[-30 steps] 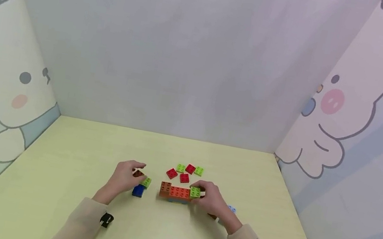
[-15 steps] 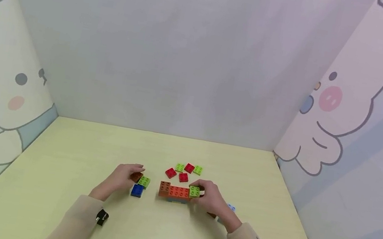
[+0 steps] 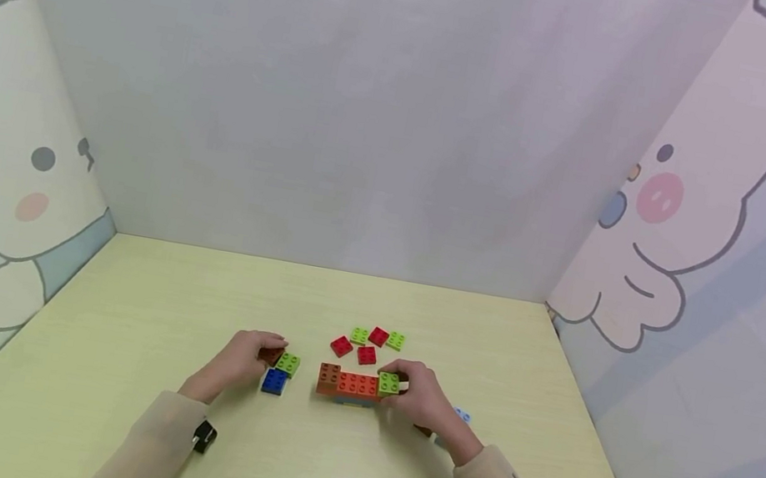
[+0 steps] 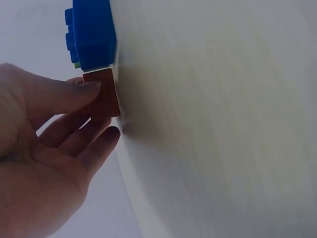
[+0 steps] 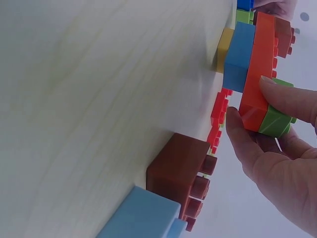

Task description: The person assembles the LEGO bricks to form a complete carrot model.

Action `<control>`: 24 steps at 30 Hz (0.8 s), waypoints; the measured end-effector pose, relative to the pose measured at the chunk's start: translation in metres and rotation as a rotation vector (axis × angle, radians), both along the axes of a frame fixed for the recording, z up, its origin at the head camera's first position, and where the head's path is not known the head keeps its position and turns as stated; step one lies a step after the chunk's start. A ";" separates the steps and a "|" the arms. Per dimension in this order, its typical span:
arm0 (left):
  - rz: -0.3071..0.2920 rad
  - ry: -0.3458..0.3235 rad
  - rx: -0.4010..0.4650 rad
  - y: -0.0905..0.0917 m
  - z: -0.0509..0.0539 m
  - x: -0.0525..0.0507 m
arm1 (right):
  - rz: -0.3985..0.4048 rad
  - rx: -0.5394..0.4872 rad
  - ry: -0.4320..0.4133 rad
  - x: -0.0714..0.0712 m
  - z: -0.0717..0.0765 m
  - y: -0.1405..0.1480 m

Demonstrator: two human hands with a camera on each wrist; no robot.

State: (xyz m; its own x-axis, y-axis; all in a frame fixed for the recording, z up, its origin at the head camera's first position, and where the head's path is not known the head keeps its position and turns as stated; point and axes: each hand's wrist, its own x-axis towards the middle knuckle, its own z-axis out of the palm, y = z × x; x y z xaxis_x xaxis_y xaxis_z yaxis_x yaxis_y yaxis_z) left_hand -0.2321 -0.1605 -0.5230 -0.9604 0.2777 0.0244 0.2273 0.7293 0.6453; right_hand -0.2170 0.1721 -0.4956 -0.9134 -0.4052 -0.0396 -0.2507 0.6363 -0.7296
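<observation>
My left hand (image 3: 240,357) pinches a brown toy brick (image 4: 103,96) between thumb and fingers, low at the table. Against that brick stand a blue brick (image 3: 274,381) and a lime-green brick (image 3: 288,364). My right hand (image 3: 427,399) grips the right end of a built stack, thumb on the side where a green brick (image 3: 389,384) sits on a long orange-red brick (image 3: 358,385). Another brown brick (image 3: 328,379) tops the stack's left end. Beneath the long brick, the right wrist view shows a blue brick (image 5: 240,57) and a yellow one (image 5: 224,49).
Behind the stack lie loose flat bricks, including red (image 3: 341,346) and lime-green (image 3: 359,336) ones. Near my right wrist stand a brown brick (image 5: 178,166) and a light blue brick (image 5: 141,215). A grey wall (image 3: 354,141) bounds the table's (image 3: 193,283) far edge.
My left fingers have come off the lime-green brick and closed on the brown brick behind it. The right hand and the stack stay in place; the head view shifts slightly.
</observation>
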 end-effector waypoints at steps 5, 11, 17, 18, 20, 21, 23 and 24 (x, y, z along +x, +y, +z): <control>0.033 0.011 0.021 -0.001 0.000 -0.001 | 0.003 0.001 0.004 0.000 0.000 0.000; 0.051 0.039 -0.021 -0.006 0.003 -0.001 | -0.001 0.006 0.003 0.001 0.000 0.000; 0.057 0.118 -0.044 -0.009 0.015 0.000 | 0.000 0.011 0.001 0.000 0.001 0.000; 0.052 0.138 -0.040 -0.009 0.018 0.001 | -0.001 0.013 0.001 0.000 0.001 0.000; 0.031 0.178 -0.020 -0.006 0.024 0.002 | -0.002 0.016 -0.001 0.000 0.002 -0.001; 0.023 0.192 -0.014 -0.004 0.027 0.003 | -0.004 0.018 -0.002 0.000 0.002 -0.001; 0.006 0.219 -0.007 0.001 0.033 0.004 | -0.003 0.019 -0.004 0.000 0.002 -0.001; -0.002 0.225 -0.001 0.004 0.036 0.006 | -0.004 0.020 -0.008 -0.001 0.002 -0.001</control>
State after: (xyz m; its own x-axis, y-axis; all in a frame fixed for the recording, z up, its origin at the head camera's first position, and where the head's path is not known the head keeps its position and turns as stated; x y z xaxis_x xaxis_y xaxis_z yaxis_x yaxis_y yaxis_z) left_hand -0.2265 -0.1566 -0.4868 -0.9301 0.2801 0.2376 0.3671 0.7294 0.5773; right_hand -0.2175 0.1711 -0.4940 -0.9145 -0.4009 -0.0548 -0.2424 0.6514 -0.7190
